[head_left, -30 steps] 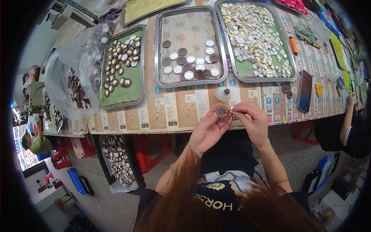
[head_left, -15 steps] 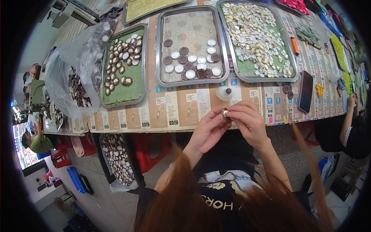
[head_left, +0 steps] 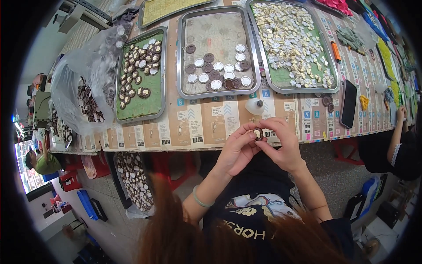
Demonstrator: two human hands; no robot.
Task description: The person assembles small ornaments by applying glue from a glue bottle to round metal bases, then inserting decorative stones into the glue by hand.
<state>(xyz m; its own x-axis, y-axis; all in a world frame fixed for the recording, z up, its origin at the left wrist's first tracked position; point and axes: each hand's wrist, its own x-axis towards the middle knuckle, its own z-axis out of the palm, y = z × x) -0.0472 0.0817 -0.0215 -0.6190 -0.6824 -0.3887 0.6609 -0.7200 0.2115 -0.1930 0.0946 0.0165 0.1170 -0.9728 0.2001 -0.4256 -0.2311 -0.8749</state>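
Just past the table's near edge, my left hand (head_left: 235, 152) and my right hand (head_left: 285, 147) are together, pinching one small dark brown scalloped disc (head_left: 259, 133) between their fingertips. A cream-gold piece shows on the disc's face, and the disc is tilted. Right behind my fingers stands a small whitish squeeze bottle (head_left: 253, 107) with a dark tip. Beyond it lies a metal tray (head_left: 215, 37) with loose brown discs and white-faced discs. The tray (head_left: 149, 101) to its left has a green lining and holds brown discs, many topped with cream-gold pieces.
At right, another green-lined tray (head_left: 278, 90) holds a heap of small gold and white pieces. A black phone (head_left: 348, 103) and two brown discs (head_left: 327, 101) lie beside it. Far left sits a clear plastic bag (head_left: 72, 88) of discs. A co-worker's arm (head_left: 398, 132) reaches in at right.
The disc has turned between my fingertips, showing more of its brown rim. My right fingers have spread slightly around it. Loose hair has shifted, uncovering a pale green bangle on my left wrist.
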